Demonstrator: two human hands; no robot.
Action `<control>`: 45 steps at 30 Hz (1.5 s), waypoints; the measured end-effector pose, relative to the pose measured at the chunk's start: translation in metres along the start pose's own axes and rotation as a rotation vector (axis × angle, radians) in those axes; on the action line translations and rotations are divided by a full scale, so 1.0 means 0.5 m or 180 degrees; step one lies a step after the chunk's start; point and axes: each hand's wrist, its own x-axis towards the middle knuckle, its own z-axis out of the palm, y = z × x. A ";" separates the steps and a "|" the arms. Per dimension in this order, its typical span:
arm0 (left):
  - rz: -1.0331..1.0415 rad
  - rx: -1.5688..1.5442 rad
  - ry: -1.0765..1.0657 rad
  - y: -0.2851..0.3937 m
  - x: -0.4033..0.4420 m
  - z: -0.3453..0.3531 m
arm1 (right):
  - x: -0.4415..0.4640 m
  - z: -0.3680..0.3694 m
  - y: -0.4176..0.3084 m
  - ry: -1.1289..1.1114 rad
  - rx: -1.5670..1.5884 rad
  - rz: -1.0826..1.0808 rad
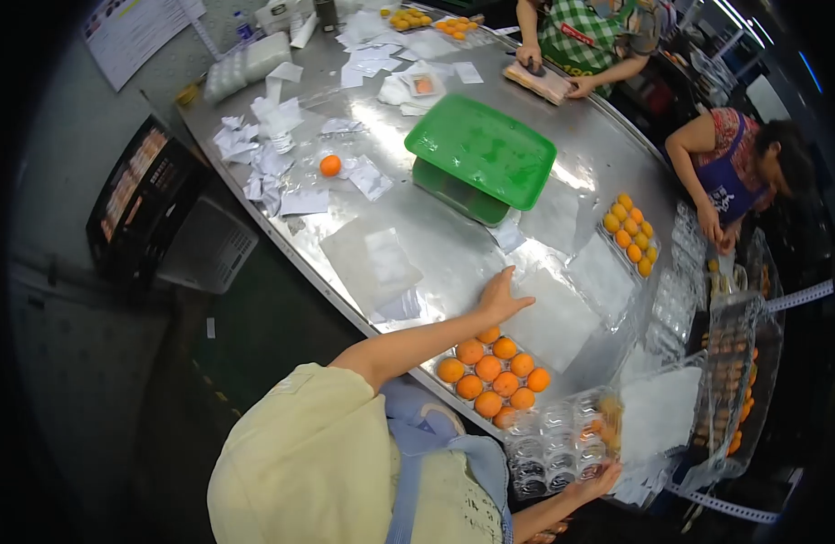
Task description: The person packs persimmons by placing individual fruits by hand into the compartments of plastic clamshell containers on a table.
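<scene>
My left hand [504, 297] reaches over the metal table with its fingers apart and nothing in them, close to a white sheet [553, 317]. Below that forearm, a tray of oranges [487, 367] sits at the table's near edge, with the fruit in rows. My right hand [599, 482] grips the lower edge of a clear plastic fruit tray [555, 440] with moulded cups. That tray is tilted beside the oranges and partly overlaps them. Orange fruit shows through its right side.
A green lid [481, 150] rests on a bin mid-table. A loose orange [330, 165] lies among paper scraps [259, 150]. Another filled fruit tray [629, 234] is at right, near stacked clear packaging [676, 290]. Two co-workers [581, 41] stand across the table.
</scene>
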 end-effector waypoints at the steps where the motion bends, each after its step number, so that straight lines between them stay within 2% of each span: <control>1: 0.0032 0.0015 0.0009 0.030 -0.001 -0.028 | 0.007 0.011 0.002 -0.0224 0.0067 0.0092; 3: 0.0089 0.0085 0.0043 0.084 -0.021 -0.107 | 0.011 0.065 0.009 -0.0642 0.0080 0.0159; 6: -0.1706 -0.2539 -0.1809 0.105 -0.046 -0.212 | 0.051 0.121 0.063 -0.1630 0.0227 0.0403; 9: -0.2219 -0.3370 -0.2169 0.163 -0.092 -0.333 | 0.013 0.228 0.071 -0.2227 0.0172 0.0817; 11: -0.2246 -0.3961 -0.1902 0.099 -0.125 -0.355 | -0.021 0.284 0.089 -0.2765 0.0070 0.0909; 12: -0.1718 -0.3821 -0.2281 0.133 -0.125 -0.429 | -0.047 0.316 0.092 -0.3058 0.0062 0.0827; 13: -0.1589 -0.4207 -0.2194 0.119 -0.132 -0.469 | -0.086 0.350 0.092 -0.3048 0.0061 0.0730; 14: -0.1772 -0.4151 -0.1859 0.116 -0.136 -0.513 | -0.121 0.376 0.077 -0.3282 -0.0011 0.0773; 16: -0.1566 -0.4079 -0.1605 0.102 -0.149 -0.613 | -0.222 0.431 0.044 -0.3524 0.0042 0.0831; 21: -0.1604 -0.2472 -0.0894 0.005 -0.185 -0.827 | -0.464 0.524 0.037 -0.4042 0.0050 0.0866; 24: -0.2002 -0.2736 -0.0438 -0.071 -0.209 -0.971 | -0.617 0.582 0.033 -0.4328 -0.0173 0.0675; 29: -0.2149 -0.2901 0.0150 -0.196 -0.257 -1.180 | -0.866 0.687 0.013 -0.4908 0.0006 0.0851; 31: -0.2078 -0.3025 0.0229 -0.229 -0.269 -1.224 | -0.910 0.715 0.018 -0.5053 -0.0093 0.0703; 37: -0.2028 -0.3235 0.0655 -0.325 -0.277 -1.303 | -1.031 0.812 0.021 -0.5504 -0.0399 0.0863; 39: -0.1995 -0.3308 0.0786 -0.366 -0.258 -1.326 | -1.067 0.865 0.025 -0.5445 -0.0356 0.0779; 41: -0.2051 -0.3224 0.1126 -0.385 -0.229 -1.371 | -1.099 0.917 0.034 -0.5275 -0.0215 0.0858; 44: -0.1895 -0.3073 0.1824 -0.427 -0.186 -1.455 | -1.107 1.010 0.084 -0.5362 -0.0155 0.0607; 45: -0.1855 -0.3082 0.1951 -0.431 -0.172 -1.494 | -1.111 1.037 0.089 -0.5391 -0.0132 0.0722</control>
